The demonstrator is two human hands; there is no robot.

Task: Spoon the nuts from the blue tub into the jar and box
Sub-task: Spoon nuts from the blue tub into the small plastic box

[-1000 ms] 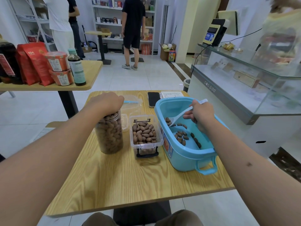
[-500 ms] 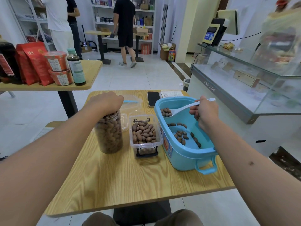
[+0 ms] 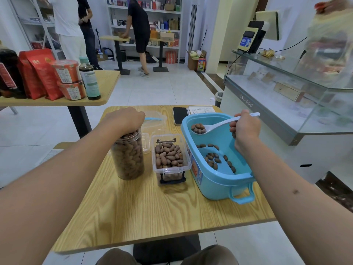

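Note:
A blue tub (image 3: 215, 180) stands at the right of the wooden table (image 3: 152, 213), with loose brown nuts (image 3: 214, 159) scattered on its floor. My right hand (image 3: 245, 129) grips the handle of a white spoon (image 3: 219, 124), whose bowl carries several nuts above the tub's far left side. Left of the tub stands a small clear box (image 3: 171, 159), filled with nuts. Further left is a tall clear jar (image 3: 128, 155), nearly full, and my left hand (image 3: 124, 119) grips its rim from above.
Behind the jar lie clear lids (image 3: 154, 119). A black phone (image 3: 180, 115) and a paper (image 3: 200, 109) lie at the table's far edge. A second table (image 3: 107, 83) with red bags and bottles stands far left; a glass counter (image 3: 286, 104) runs along the right. People stand far back.
The spoon rose out of the tub's nuts with a load in it and now hangs higher over the tub's far left side. My left hand stayed on the jar.

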